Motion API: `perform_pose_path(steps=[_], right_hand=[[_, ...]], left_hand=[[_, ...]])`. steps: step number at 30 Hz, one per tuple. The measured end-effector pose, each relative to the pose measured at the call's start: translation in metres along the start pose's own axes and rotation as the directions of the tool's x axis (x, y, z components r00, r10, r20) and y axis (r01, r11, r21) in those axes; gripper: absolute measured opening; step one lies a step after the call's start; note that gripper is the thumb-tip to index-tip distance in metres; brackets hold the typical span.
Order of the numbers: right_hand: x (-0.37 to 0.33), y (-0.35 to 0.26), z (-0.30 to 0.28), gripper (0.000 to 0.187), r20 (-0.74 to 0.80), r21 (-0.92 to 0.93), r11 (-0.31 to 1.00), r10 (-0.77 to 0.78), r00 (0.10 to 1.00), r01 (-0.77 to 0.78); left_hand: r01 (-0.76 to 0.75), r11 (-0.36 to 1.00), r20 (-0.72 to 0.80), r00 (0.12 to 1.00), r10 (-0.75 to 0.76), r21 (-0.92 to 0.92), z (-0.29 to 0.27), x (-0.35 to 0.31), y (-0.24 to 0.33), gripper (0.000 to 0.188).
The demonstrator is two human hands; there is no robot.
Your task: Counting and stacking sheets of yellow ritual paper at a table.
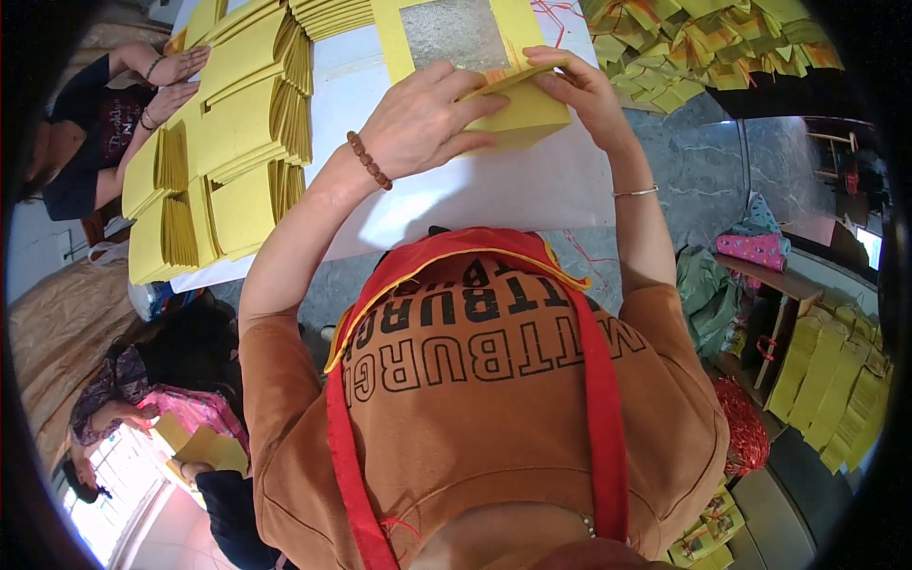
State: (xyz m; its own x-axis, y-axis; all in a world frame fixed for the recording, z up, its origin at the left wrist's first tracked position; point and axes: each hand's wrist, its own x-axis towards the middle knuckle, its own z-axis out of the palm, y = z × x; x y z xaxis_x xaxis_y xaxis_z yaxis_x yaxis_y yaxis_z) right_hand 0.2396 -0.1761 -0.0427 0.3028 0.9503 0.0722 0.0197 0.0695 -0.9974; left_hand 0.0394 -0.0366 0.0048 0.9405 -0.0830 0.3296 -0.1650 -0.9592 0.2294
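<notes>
A small stack of yellow paper sheets (518,109) was held at the far edge of the white surface (494,195), pinched between both hands. The left hand (427,119) lay flat over the stack, its fingers (475,95) closed down on the top sheet, while the right hand (579,85) gripped the far corner, fingers narrow around the lifted fold. A sheet with a silver foil square (454,33) lay just beyond. Folded yellow bundles (228,142) were ranked along the left, and a heap of finished folded pieces (703,47) was piled to the right. A clean fold, it was judged, called for edges squared before the crease was pressed, with the stack kept flat under the palm.
</notes>
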Motion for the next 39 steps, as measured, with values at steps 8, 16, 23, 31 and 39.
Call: perform_pose_path(steps=[8,16,23,31,39], right_hand=[[0.0,-0.003,0.0,0.03,-0.002,0.014,0.996,0.085,0.996,-0.085],[0.001,-0.001,-0.002,0.032,-0.022,0.016,0.999,0.039,0.999,-0.039],[0.001,0.007,-0.009,0.032,-0.02,0.06,0.998,0.024,1.0,-0.023],[0.004,0.008,-0.003,0.037,0.027,-0.094,0.991,-0.097,0.995,0.099],[0.001,-0.001,0.0,0.053,0.042,-0.141,0.987,-0.074,0.996,0.079]], left_hand=[[0.022,0.986,-0.044,0.999,-0.03,-0.166,-0.003,0.003,-0.005,0.041],[0.025,0.975,-0.036,0.999,-0.034,-0.223,-0.004,0.005,-0.01,0.036],[-0.035,0.976,-0.106,0.994,0.013,-0.214,-0.005,0.005,-0.015,0.021],[0.024,1.0,-0.089,0.996,-0.022,0.019,-0.018,0.001,0.012,0.041],[0.217,0.974,-0.113,0.971,-0.21,0.058,-0.019,-0.031,-0.018,0.059]])
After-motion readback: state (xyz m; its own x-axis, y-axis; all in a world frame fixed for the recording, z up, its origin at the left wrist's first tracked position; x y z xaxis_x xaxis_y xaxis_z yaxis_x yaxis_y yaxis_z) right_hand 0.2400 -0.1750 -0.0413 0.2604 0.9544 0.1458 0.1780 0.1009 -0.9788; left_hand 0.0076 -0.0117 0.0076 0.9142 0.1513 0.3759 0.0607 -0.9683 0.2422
